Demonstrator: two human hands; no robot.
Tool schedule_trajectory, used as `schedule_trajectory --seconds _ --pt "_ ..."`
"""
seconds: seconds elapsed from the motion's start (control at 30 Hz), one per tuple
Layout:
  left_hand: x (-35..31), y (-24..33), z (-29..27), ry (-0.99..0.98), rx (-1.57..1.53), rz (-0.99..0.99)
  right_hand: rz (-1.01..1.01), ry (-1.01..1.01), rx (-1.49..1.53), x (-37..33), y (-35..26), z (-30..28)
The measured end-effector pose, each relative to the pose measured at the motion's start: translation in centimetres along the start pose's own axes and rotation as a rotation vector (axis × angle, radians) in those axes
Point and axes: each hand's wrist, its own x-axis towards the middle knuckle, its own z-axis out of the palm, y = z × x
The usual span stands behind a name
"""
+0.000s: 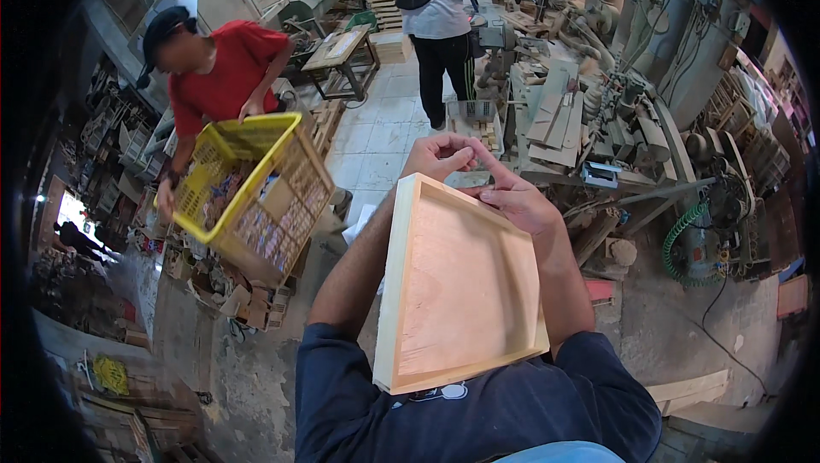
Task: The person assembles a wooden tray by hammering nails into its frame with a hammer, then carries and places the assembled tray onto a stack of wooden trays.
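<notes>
A shallow wooden tray (401,292) with a plywood bottom and pale raised rim rests tilted against my chest, its open side facing up. My left hand (440,155) curls over its far corner, fingers pinched together. My right hand (512,194) sits on the far rim just beside it, fingertips meeting those of the left hand. Whether a small item lies between the fingertips cannot be made out. Both forearms run along the tray's two long sides.
At the left a person in a red shirt tips a yellow plastic crate (256,190) of wood pieces over a pile of offcuts (248,292). Another person (440,19) stands ahead on the tiled floor. Woodworking machines (598,113) crowd the right.
</notes>
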Motion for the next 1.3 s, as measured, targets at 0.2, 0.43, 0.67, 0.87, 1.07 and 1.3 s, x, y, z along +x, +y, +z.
schedule_trajectory --seconds 0.2,0.43,0.67,0.87,1.07,1.3 --pt "-0.2 -0.8 -0.8 0.041 -0.028 -0.024 0.026 -0.002 -0.011 0.7 0.7 -1.2" --pt "-1.7 -0.9 -3.0 0.170 -0.078 0.018 0.083 -0.004 -0.035 3.4 1.5 -0.7" --pt "-7.8 -0.9 -9.9 0.636 -0.252 -0.026 0.238 -0.119 -0.041 9.5 5.8 -0.1" --pt "-20.2 -6.3 -19.7 0.777 -0.426 -0.027 0.380 -0.181 -0.187 16.9 11.9 3.7" --pt "-35.2 -10.8 -19.0 0.868 -0.128 -0.313 0.450 -0.276 -0.703 25.3 21.4 3.9" --pt "-47.2 -9.7 -20.8 0.603 -0.550 -0.649 0.575 -0.195 -1.081 36.2 36.5 5.6"
